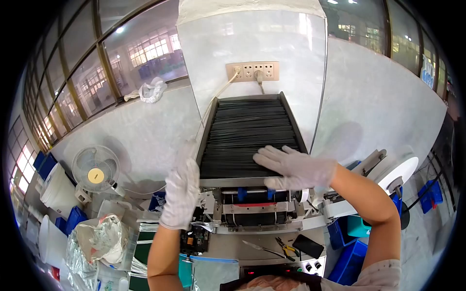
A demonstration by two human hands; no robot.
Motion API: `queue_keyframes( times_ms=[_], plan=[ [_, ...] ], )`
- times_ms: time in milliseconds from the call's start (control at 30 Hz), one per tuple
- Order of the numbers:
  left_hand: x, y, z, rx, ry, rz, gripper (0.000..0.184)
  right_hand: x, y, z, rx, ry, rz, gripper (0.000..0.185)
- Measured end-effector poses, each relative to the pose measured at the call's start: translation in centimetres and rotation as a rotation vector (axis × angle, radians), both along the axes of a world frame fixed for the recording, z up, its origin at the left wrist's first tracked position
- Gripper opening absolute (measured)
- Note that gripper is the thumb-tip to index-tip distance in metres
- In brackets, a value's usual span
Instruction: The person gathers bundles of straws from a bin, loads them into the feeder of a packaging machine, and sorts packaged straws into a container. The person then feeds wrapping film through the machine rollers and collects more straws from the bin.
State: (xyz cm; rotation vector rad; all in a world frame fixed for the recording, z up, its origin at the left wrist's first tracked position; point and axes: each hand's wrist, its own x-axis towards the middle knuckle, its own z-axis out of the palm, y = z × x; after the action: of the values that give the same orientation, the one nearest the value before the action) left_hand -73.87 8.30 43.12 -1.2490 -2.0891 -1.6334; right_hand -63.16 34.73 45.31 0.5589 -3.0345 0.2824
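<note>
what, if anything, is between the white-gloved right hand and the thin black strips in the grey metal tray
Nothing visible: the right hand is over the black strips at the near right of the tray; contact is unclear.

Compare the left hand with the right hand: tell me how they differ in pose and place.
The left hand is beside the left edge of the tray; the right hand is over the dark strips.
The left hand points forward; the right hand points leftward.
Both wear pale gloves.
</note>
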Motion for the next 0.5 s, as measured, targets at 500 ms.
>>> queue_keyframes(
  times_ms=[500],
  plan=[
    [-2.8,3.7,-5.1,0.012,0.959,0.627,0.003,1.7,-0.5,-1.5,-0.128,0.437,0.064,0.037]
  ],
)
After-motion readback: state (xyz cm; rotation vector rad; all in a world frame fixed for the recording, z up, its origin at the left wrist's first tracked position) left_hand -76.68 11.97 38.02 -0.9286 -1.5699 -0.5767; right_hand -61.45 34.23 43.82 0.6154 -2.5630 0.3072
